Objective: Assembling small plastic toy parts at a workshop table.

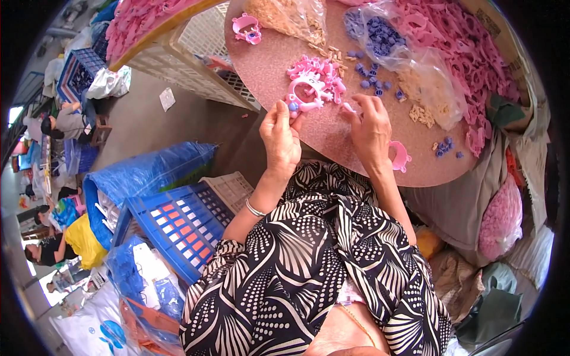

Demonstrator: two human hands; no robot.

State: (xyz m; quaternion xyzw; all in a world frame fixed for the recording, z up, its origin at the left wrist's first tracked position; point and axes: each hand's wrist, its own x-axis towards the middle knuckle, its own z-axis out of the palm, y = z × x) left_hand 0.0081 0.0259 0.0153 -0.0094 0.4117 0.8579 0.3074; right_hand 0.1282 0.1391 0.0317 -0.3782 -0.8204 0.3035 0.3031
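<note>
Pinching a pink plastic ring (310, 106) by its edge, upper centre, the left hand (281, 141) likely leaves its face uncovered; the right hand (372, 129) pinches a small pink piece (348, 107).

Left grip (280, 139): fingertips cover the near edge of the pink ring piece (309, 107); exact contact unreadable. Right grip (372, 130): palm hidden; the small pink part (348, 107) at its fingertips too small to identify. Second pink ring (404, 158): left side hidden behind the right wrist. Table (329, 139): far side cut off by upper edge; bag of tan pieces (291, 15) likewise cropped. Blue crate (191, 268): contents only orange and white patches, kind indeterminate. Co-worker (70, 123), far left: small, blurred; handwork illegible.
</note>
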